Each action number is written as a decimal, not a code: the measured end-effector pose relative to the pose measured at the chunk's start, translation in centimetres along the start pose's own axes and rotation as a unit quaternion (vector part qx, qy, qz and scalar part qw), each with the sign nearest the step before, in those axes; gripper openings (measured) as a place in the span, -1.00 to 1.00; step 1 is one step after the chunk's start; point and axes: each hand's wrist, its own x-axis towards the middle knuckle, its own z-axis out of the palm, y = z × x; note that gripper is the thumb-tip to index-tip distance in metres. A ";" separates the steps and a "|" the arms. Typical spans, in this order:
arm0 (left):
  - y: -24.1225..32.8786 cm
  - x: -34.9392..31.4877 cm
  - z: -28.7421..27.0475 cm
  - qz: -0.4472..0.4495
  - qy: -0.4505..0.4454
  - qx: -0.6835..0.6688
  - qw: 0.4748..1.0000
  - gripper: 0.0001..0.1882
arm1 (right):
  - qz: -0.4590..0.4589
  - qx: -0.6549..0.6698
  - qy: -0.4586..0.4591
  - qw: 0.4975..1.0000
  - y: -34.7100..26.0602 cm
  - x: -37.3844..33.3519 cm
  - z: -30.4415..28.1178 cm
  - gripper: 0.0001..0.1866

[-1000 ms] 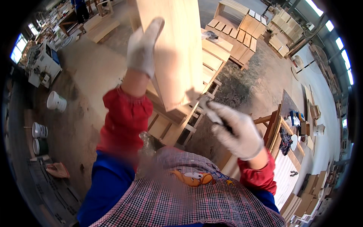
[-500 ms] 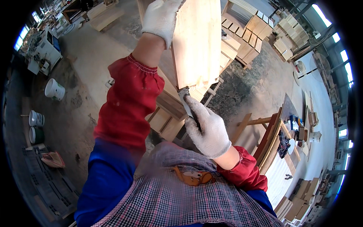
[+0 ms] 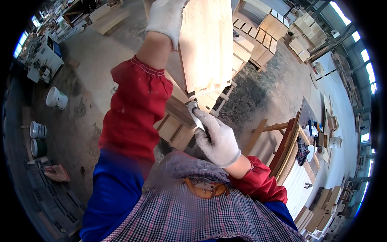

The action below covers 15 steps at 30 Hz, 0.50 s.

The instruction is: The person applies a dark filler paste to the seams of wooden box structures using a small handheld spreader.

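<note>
A pale wooden board (image 3: 207, 48) is held up in front of me, its near end toward me. My left hand (image 3: 167, 22), in a white knit glove, grips the board's left edge high up; its fingertips are partly cut off by the top of the view. My right hand (image 3: 219, 141), gloved too with dark smudges on thumb and forefinger, is closed around a putty knife (image 3: 197, 119). Dark paste coats the knife's tip, which touches or nearly touches the board's near left corner. The knife's handle is hidden in my palm.
Below the board stand slatted wooden pieces (image 3: 174, 131). Stacked wooden boxes (image 3: 264, 40) are farther right. A workbench (image 3: 292, 145) with tools and a dark rag stands at right. White buckets (image 3: 56, 98) and a machine (image 3: 46, 58) are on the left.
The board and both hands have shifted slightly left. The putty knife's tip has moved a little left and down along the board's near corner.
</note>
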 end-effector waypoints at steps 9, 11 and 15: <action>0.2 0.7 -1.0 -0.020 -0.034 0.030 0.999 -0.54 | 0.006 0.012 -0.006 1.000 1.2 0.1 -0.2 -0.47; 0.8 0.1 -0.6 -0.028 -0.035 0.035 0.998 -0.54 | 0.005 0.014 0.002 1.000 0.8 0.1 -0.7 -0.47; -0.1 1.0 -0.9 -0.030 -0.018 0.029 0.999 -0.54 | 0.031 0.014 -0.010 0.999 1.5 0.7 -1.0 -0.53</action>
